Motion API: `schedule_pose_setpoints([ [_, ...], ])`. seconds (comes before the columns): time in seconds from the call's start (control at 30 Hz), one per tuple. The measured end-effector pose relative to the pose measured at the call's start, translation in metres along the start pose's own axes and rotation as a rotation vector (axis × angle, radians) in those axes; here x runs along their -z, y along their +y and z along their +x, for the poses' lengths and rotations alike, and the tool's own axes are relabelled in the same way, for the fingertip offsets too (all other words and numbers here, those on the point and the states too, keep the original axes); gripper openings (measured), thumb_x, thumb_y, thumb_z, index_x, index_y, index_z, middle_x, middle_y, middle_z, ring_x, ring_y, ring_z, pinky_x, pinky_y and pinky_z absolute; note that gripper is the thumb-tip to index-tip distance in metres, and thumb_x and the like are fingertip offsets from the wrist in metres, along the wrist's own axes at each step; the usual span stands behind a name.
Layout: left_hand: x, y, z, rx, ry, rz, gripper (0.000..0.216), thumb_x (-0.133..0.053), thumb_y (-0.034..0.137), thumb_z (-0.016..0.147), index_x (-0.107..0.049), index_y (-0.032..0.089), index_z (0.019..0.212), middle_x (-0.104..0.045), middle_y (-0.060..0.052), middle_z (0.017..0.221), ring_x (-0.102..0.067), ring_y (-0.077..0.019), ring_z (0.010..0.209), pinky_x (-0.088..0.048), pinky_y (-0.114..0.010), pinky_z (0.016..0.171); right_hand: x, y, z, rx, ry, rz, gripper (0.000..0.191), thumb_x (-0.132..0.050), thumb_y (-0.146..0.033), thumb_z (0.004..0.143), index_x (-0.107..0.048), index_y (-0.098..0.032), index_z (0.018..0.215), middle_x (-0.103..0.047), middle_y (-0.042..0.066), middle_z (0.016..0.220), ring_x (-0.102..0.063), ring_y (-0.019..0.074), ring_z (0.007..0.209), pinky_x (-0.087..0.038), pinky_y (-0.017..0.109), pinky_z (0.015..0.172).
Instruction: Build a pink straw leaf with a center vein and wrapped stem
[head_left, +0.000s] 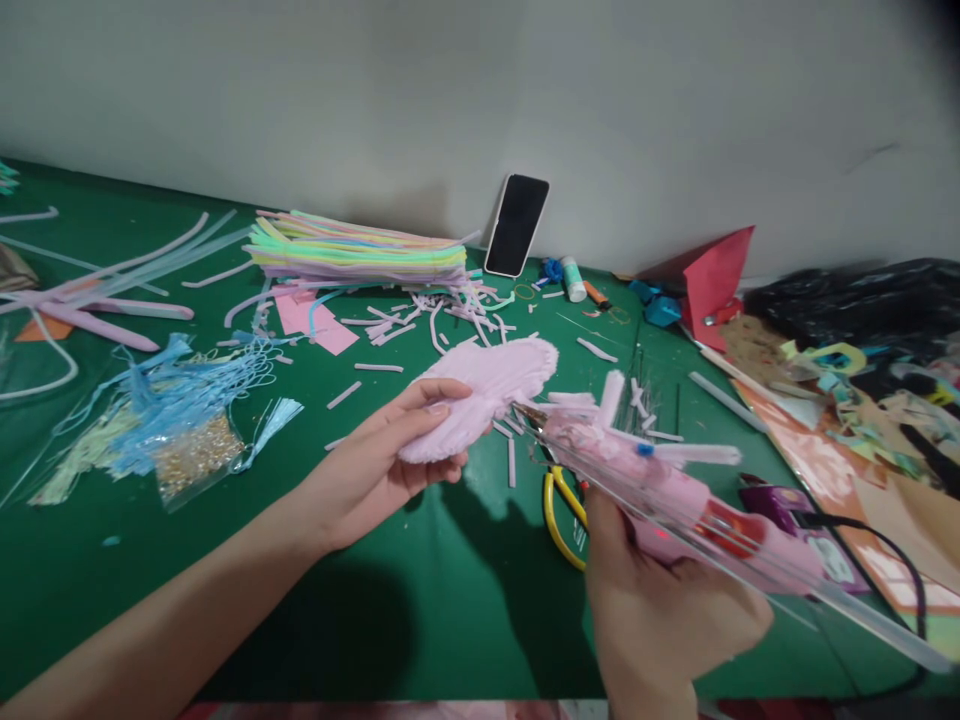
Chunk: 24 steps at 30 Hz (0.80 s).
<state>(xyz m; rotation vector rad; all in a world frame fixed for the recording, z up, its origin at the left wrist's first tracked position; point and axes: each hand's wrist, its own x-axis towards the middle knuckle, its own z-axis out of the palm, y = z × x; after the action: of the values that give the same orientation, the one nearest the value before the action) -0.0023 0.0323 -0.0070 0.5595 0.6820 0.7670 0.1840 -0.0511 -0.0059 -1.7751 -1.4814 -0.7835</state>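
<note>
right hand [664,605] grips the pink glue gun [679,492] from below

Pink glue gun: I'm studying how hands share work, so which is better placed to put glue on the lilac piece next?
The right hand seems better placed: it grips the pink glue gun, whose nozzle is close to the edge of the lilac piece. The left hand is holding that piece.

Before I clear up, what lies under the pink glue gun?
Below the pink glue gun in the right hand, a tool's yellow handle shows on the green table. The rest of the tool, and anything else there, is hidden by gun and hand.
</note>
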Motion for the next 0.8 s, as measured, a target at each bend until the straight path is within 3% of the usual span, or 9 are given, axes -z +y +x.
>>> schedule_pose_setpoints([
  [0.2,0.0,0.0,0.0,0.001,0.005,0.004,0.013,-0.056,0.018,0.091,-0.066,0.024,0.096,-0.063,0.0,0.082,-0.06,-0.0081,0.062,-0.05,-0.018,0.058,0.0,0.002,-0.001,-0.009,0.01,0.023,0.012,-0.071,-0.015,0.075,-0.064,-0.018,0.065,-0.063,0.003,0.049,-0.053,0.0166,0.037,-0.039,0.028,0.04],
  [0.3,0.0,0.0,-0.001,0.008,0.011,0.01,0.013,-0.056,0.018,0.091,-0.066,0.025,0.096,-0.063,0.0,0.082,-0.06,-0.0082,0.062,-0.05,-0.018,0.058,-0.001,0.008,-0.007,0.033,0.009,0.056,0.005,-0.072,-0.015,0.074,-0.067,-0.015,0.076,-0.068,0.005,0.058,-0.057,0.0175,0.041,-0.041,0.028,0.042],
  [0.37,0.0,0.0,-0.001,0.009,0.013,0.013,0.013,-0.056,0.019,0.091,-0.066,0.025,0.096,-0.063,0.0,0.082,-0.06,-0.0083,0.063,-0.05,-0.018,0.058,-0.002,0.01,-0.009,0.045,0.003,0.073,0.01,-0.074,-0.016,0.073,-0.069,-0.014,0.082,-0.071,0.007,0.064,-0.06,0.0186,0.045,-0.043,0.028,0.044],
  [0.63,-0.001,0.0,0.0,0.005,0.012,0.002,0.014,-0.055,0.018,0.091,-0.066,0.024,0.096,-0.063,0.0,0.082,-0.059,-0.0085,0.063,-0.05,-0.018,0.058,-0.003,-0.007,-0.001,-0.127,0.098,0.142,0.007,-0.072,-0.015,0.074,-0.067,-0.016,0.068,-0.07,0.006,0.064,-0.061,0.0176,0.046,-0.045,0.027,0.047],
  [0.8,-0.002,0.001,0.0,0.009,0.015,0.004,0.014,-0.055,0.017,0.091,-0.066,0.024,0.096,-0.063,0.0,0.082,-0.059,-0.0084,0.063,-0.05,-0.018,0.057,-0.002,-0.003,-0.003,-0.103,0.052,0.195,0.003,-0.071,-0.015,0.075,-0.068,-0.015,0.073,-0.071,0.007,0.067,-0.064,0.0192,0.05,-0.048,0.028,0.05],
])
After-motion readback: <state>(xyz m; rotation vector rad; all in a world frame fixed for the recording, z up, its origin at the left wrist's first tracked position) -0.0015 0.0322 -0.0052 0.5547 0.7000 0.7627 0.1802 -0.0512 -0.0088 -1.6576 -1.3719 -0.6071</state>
